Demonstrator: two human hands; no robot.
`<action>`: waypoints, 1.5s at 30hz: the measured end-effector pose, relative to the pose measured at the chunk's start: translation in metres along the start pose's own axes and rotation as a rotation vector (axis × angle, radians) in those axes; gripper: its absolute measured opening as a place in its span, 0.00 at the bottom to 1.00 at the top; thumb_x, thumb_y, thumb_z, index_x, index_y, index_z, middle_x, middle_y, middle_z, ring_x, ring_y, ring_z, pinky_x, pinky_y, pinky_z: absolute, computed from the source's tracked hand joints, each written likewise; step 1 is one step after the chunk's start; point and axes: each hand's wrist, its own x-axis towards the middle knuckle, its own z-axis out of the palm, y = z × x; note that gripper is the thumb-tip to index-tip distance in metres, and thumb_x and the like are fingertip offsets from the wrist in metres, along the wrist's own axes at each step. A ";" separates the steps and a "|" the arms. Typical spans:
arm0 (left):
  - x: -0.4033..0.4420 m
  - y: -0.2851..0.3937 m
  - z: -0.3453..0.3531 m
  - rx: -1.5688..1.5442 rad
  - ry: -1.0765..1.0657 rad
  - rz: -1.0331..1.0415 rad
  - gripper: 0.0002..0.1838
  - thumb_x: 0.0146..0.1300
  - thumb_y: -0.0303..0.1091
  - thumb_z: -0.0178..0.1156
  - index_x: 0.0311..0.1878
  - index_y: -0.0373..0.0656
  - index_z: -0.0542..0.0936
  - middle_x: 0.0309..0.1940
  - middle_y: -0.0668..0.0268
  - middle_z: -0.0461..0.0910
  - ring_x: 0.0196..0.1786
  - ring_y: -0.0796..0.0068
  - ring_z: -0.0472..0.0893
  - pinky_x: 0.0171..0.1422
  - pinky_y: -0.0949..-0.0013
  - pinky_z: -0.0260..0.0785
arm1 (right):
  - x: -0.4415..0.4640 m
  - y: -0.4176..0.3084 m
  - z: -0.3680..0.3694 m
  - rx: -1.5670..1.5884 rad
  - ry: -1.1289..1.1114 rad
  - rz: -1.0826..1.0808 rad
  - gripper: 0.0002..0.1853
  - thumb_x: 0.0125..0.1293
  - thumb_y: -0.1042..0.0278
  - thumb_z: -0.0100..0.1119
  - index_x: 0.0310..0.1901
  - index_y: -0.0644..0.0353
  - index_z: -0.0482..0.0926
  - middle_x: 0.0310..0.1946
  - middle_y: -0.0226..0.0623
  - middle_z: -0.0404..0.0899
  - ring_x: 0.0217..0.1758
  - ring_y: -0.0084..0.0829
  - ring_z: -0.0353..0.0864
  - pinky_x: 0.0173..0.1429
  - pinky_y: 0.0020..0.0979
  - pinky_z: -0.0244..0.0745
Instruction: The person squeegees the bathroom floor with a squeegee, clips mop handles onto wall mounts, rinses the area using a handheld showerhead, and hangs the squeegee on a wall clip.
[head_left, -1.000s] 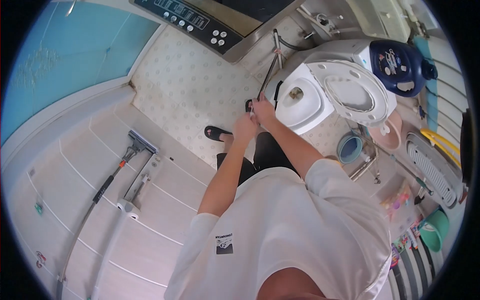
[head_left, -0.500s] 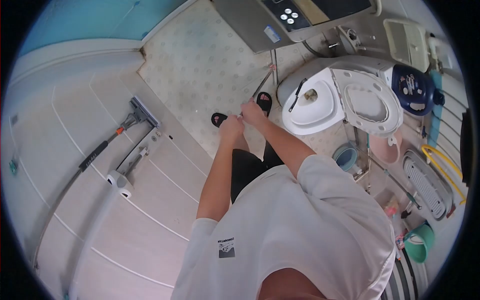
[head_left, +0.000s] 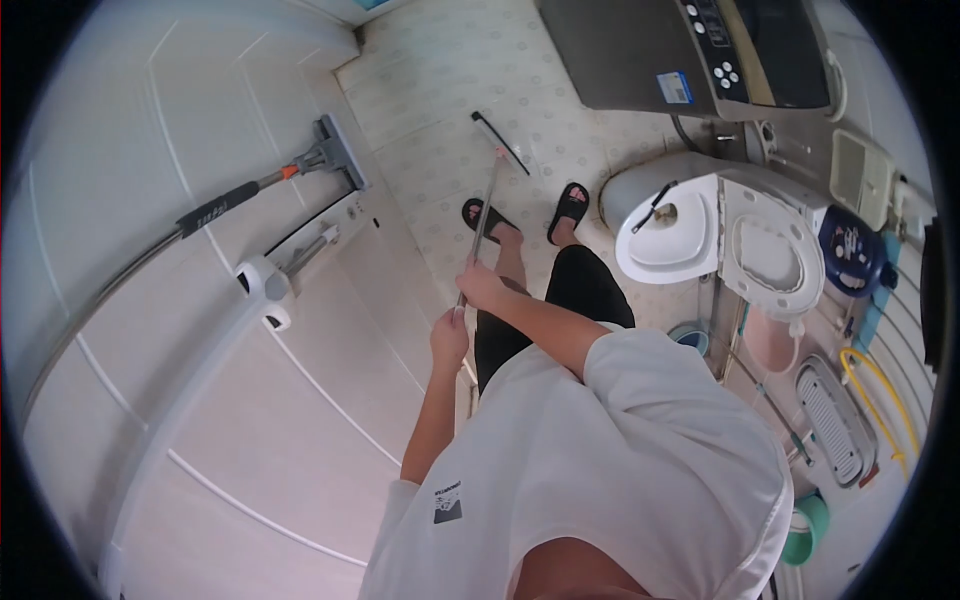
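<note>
I operate both hands on one tool, a long-handled squeegee (head_left: 482, 226). Its blade (head_left: 500, 143) lies against the patterned floor (head_left: 430, 75), ahead of the two black sandals (head_left: 571, 208). The handle slopes from the blade back toward the body, passing over the left sandal.

Right hand (head_left: 482, 284): the grip is clamped on the upper part of the handle. Left hand (head_left: 450, 337): the grip is closed at the handle's near end, just beside the right hand and closer to the body. The handle's tip is hidden at the left grip.

Right side: a white toilet (head_left: 672, 232) stands with its lid raised; a slim black object (head_left: 655, 208) lies across the near side of its bowl. A dark blue bottle (head_left: 852, 252) sits beyond the lid. A grey appliance (head_left: 640, 60) with a button panel stands ahead of the toilet. A bucket (head_left: 689, 338) sits beside the toilet, nearer the body.

Left side: a mop (head_left: 222, 206) with an orange collar extends along the pale panelled surface (head_left: 110, 240), well apart from both hands.
</note>
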 end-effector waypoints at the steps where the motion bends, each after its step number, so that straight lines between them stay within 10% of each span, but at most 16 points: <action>1: -0.002 -0.009 -0.003 -0.065 0.054 0.035 0.19 0.73 0.45 0.47 0.48 0.40 0.81 0.31 0.50 0.83 0.34 0.48 0.83 0.38 0.54 0.73 | 0.004 -0.007 0.001 -0.016 0.065 -0.060 0.14 0.50 0.71 0.67 0.40 0.63 0.83 0.62 0.73 0.63 0.58 0.61 0.74 0.56 0.48 0.78; 6: 0.025 0.006 -0.014 -0.848 -0.073 -0.482 0.17 0.74 0.44 0.45 0.48 0.41 0.77 0.18 0.71 0.67 0.16 0.78 0.66 0.18 0.71 0.55 | 0.056 -0.003 0.015 0.200 0.475 -0.353 0.16 0.57 0.71 0.59 0.47 0.64 0.83 0.63 0.64 0.70 0.53 0.55 0.81 0.54 0.43 0.79; 11: 0.125 0.038 -0.020 -1.101 -0.209 -0.471 0.17 0.76 0.47 0.41 0.40 0.46 0.71 0.19 0.72 0.65 0.15 0.81 0.62 0.17 0.74 0.52 | 0.101 -0.018 -0.077 0.911 0.104 0.373 0.27 0.70 0.62 0.53 0.69 0.59 0.67 0.36 0.49 0.86 0.38 0.42 0.85 0.46 0.36 0.78; 14: 0.142 0.089 -0.029 -1.062 -0.212 -0.509 0.19 0.77 0.49 0.38 0.35 0.48 0.69 0.19 0.72 0.65 0.17 0.81 0.62 0.18 0.75 0.52 | 0.112 -0.014 -0.102 1.189 0.019 0.458 0.31 0.71 0.60 0.51 0.74 0.59 0.60 0.45 0.53 0.84 0.44 0.37 0.84 0.51 0.37 0.78; 20: 0.117 0.083 0.032 -1.114 -0.355 -0.674 0.26 0.76 0.59 0.37 0.31 0.49 0.69 0.20 0.72 0.64 0.17 0.81 0.60 0.18 0.75 0.51 | 0.088 0.040 -0.063 0.720 0.009 0.366 0.31 0.70 0.61 0.51 0.73 0.60 0.60 0.60 0.57 0.76 0.60 0.45 0.78 0.62 0.38 0.72; 29: 0.025 0.096 0.122 -1.263 -0.577 -0.707 0.21 0.77 0.51 0.37 0.31 0.50 0.68 0.20 0.73 0.64 0.20 0.80 0.62 0.23 0.74 0.56 | -0.025 0.107 -0.011 0.446 0.043 0.362 0.28 0.63 0.66 0.50 0.67 0.53 0.70 0.56 0.50 0.79 0.55 0.54 0.80 0.60 0.43 0.74; 45: -0.187 0.074 0.322 -1.134 -0.610 -0.723 0.24 0.76 0.56 0.37 0.27 0.53 0.67 0.15 0.77 0.61 0.15 0.84 0.61 0.19 0.78 0.53 | -0.271 0.213 0.141 0.589 0.125 0.395 0.26 0.67 0.62 0.50 0.64 0.65 0.70 0.51 0.63 0.78 0.56 0.57 0.79 0.58 0.45 0.73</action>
